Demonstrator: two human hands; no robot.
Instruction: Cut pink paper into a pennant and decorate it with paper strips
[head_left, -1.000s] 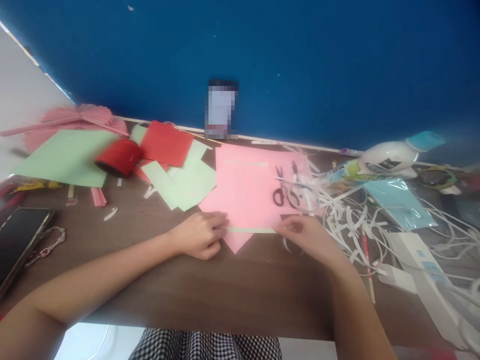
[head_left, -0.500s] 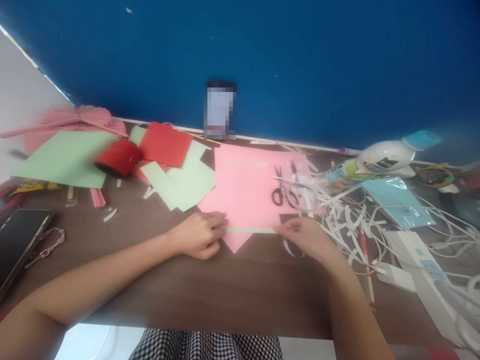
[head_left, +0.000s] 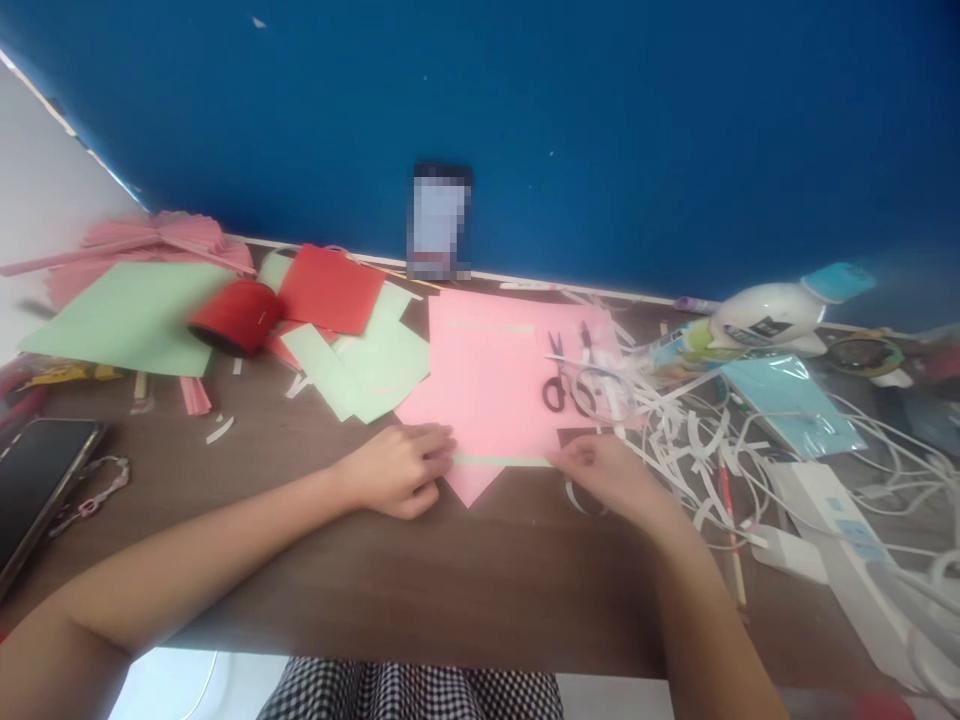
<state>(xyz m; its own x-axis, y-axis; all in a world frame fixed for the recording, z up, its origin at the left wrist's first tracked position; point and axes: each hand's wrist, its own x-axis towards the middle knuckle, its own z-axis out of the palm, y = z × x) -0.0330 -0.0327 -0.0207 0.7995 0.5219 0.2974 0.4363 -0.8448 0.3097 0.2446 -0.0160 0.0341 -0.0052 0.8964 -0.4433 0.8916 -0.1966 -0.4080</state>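
A thin pale green paper strip (head_left: 501, 461) runs along the near edge of the pink paper (head_left: 487, 390). At its left end, my left hand (head_left: 399, 470) lies on the table with fingers curled onto the strip and the paper edge. The strip's right end is pinched between thumb and fingers of my right hand (head_left: 600, 465). Another green strip (head_left: 491, 328) lies across the pink paper higher up. Black-handled scissors (head_left: 555, 385) rest on the paper's right part. Below the near edge, a pink paper corner (head_left: 470, 487) pokes out.
Left are green sheets (head_left: 135, 315), a red roll (head_left: 238, 318), red paper (head_left: 330, 290) and a phone (head_left: 45, 475). Tangled white cables and strips (head_left: 690, 430), a glue bottle (head_left: 769, 312) and a power strip (head_left: 840, 530) crowd the right. Another phone (head_left: 440, 220) leans against the blue wall.
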